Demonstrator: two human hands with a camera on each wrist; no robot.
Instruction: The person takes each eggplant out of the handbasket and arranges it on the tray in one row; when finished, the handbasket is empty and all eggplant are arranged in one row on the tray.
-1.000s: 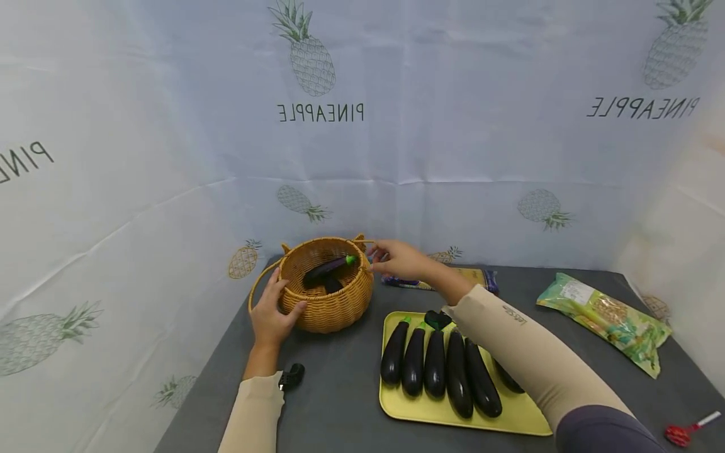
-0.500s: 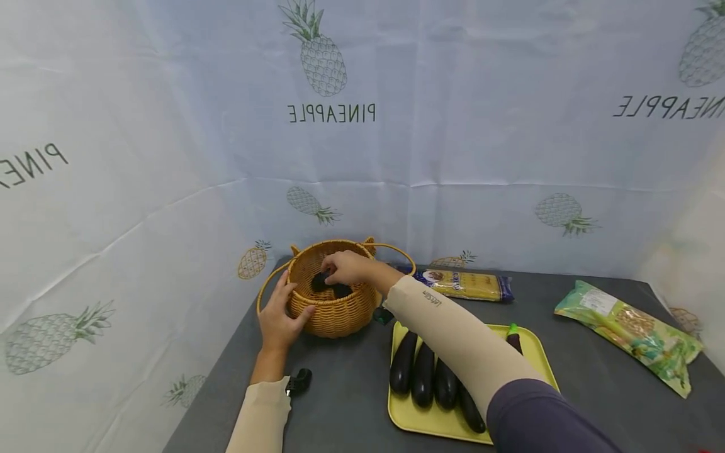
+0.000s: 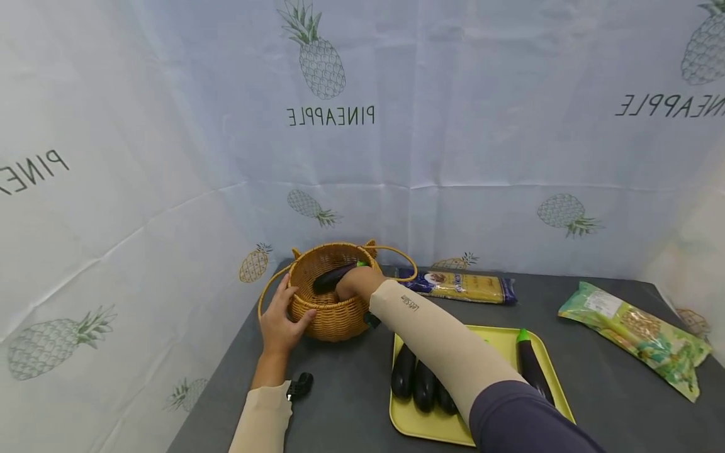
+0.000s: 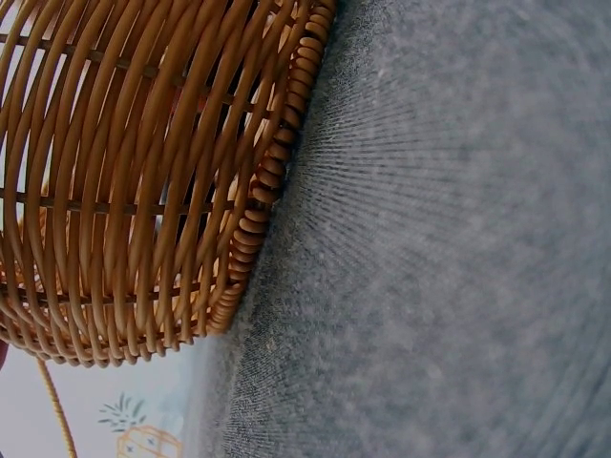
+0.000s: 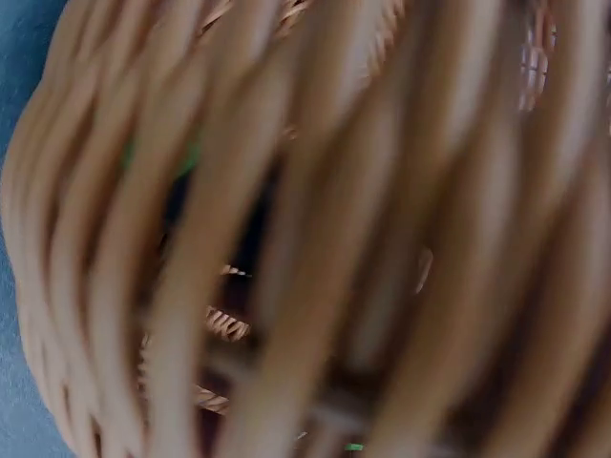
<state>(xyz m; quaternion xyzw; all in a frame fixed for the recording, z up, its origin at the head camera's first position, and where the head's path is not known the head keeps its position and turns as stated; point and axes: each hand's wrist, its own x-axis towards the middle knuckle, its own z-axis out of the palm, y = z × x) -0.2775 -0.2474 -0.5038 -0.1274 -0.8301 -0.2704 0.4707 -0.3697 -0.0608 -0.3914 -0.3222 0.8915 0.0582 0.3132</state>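
A brown wicker basket point(image 3: 334, 321) stands at the back left of the table. Inside it lies a dark eggplant point(image 3: 334, 278) with a green stem end. My left hand point(image 3: 280, 322) rests against the basket's left side, thumb spread across the front and fingers near the rim. The right hand point(image 3: 361, 282) reaches over the rim into the basket beside that eggplant; its fingers are hidden. Only woven canes of the basket point(image 4: 124, 181) fill much of the left wrist view. In the right wrist view, blurred canes point(image 5: 315, 239) cover almost everything.
A yellow tray point(image 3: 408, 425) with several eggplants point(image 3: 403, 374) lies front right, partly behind my right forearm. Behind it is a yellow-and-blue packet point(image 3: 464, 286). A green bag point(image 3: 629, 333) lies at the right. Pineapple-print cloth point(image 3: 481, 145) walls the table.
My right hand has moved left from the basket's right rim and down into the basket. The right-hand handle now hangs outward. The left hand keeps its place on the basket.
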